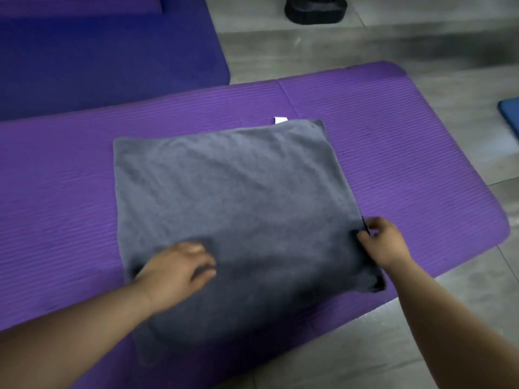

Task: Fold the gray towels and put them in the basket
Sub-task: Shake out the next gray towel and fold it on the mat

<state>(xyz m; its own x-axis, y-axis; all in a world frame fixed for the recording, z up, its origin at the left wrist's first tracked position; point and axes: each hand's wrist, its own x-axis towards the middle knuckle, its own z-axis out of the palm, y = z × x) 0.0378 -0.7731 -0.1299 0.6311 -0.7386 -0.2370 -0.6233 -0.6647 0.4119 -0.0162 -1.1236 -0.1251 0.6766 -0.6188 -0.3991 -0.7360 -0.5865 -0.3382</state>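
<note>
A gray towel (233, 197) lies spread flat on a purple mat (407, 141), with a small white tag (280, 119) showing at its far edge. My left hand (179, 269) rests on the towel's near left part, fingers loosely bent and blurred. My right hand (383, 241) pinches the towel's right edge near the front right corner. No basket is in view.
A darker blue mat (98, 51) lies at the back left. Gray floor tiles (421, 46) surround the mats. A black object (316, 9) stands at the top, and the corner of something blue (509, 115) shows at the right edge.
</note>
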